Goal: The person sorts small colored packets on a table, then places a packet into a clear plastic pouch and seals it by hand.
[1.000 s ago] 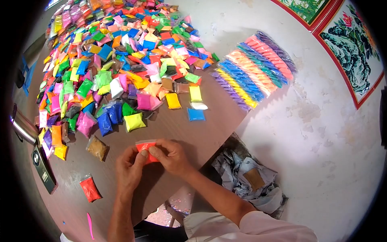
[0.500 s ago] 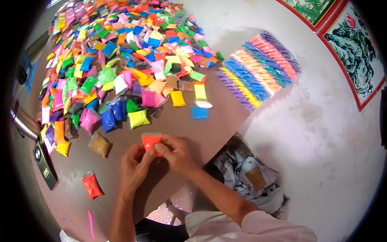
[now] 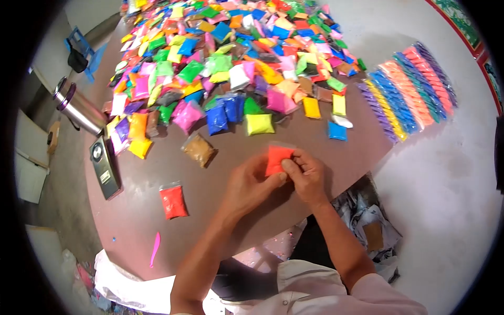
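Several fingers of the right hand (image 3: 307,179) pinched one side of a red packet (image 3: 276,159) above the brown tabletop (image 3: 338,157); the left hand (image 3: 249,185) gripped it low down, apparently thumb in front, its other fingers being partly hidden. Leftward lay a brown packet (image 3: 199,149), another red packet (image 3: 174,201) and a pink tool (image 3: 155,250); farther off, a heap of colourful packets (image 3: 215,64).

L hand (image 3: 249,185) & R hand (image 3: 308,177) close tog. at mid-view, both w/ curled fingers. R thumb (image 3: 290,168) pressed in vs. bent fingers; L thumb (image 3: 275,181) pointing R. Forearms converge: L forearm (image 3: 203,252) slants up-R, R forearm (image 3: 340,239) up-L.
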### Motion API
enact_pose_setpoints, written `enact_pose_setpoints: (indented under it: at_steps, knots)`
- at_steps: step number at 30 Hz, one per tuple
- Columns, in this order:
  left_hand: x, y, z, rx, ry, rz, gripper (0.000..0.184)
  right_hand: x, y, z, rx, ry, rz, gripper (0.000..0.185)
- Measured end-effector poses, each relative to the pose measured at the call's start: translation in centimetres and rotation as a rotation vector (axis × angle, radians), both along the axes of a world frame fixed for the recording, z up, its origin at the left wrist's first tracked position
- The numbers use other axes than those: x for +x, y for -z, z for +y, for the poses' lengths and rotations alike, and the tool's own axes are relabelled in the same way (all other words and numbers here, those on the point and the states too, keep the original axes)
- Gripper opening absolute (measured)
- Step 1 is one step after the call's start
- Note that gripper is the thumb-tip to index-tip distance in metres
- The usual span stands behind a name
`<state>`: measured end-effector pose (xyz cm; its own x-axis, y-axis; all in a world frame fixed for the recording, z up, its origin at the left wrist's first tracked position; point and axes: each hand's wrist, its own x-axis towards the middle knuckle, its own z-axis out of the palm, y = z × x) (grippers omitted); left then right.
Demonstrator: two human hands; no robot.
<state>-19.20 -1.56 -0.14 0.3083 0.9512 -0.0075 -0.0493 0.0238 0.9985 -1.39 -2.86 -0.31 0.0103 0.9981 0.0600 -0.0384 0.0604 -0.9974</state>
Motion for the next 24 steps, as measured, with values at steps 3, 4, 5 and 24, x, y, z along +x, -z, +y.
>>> enact_pose_setpoints:
  at_steps: [3, 4, 5, 24]
  knots:
    - [0.0, -0.3, 0.0, -0.055, 0.002, -0.048, 0.037, 0.3, 0.5, 0.1, 0.045, 0.011, -0.010, 0.024]
    - [0.0, -0.5, 0.0, -0.083, -0.003, -0.085, 0.037, 0.3, 0.7, 0.1, 0.064, 0.000, -0.029, 0.023]
    - [0.0, -0.4, 0.0, -0.085, -0.014, -0.078, 0.037, 0.3, 0.6, 0.1, 0.062, -0.010, -0.021, 0.023]
    - [0.0, 0.9, 0.1, 0.322, -0.111, 0.216, 0.028, 1.9, 1.8, -0.1, 0.007, 0.007, 0.009, 0.029]
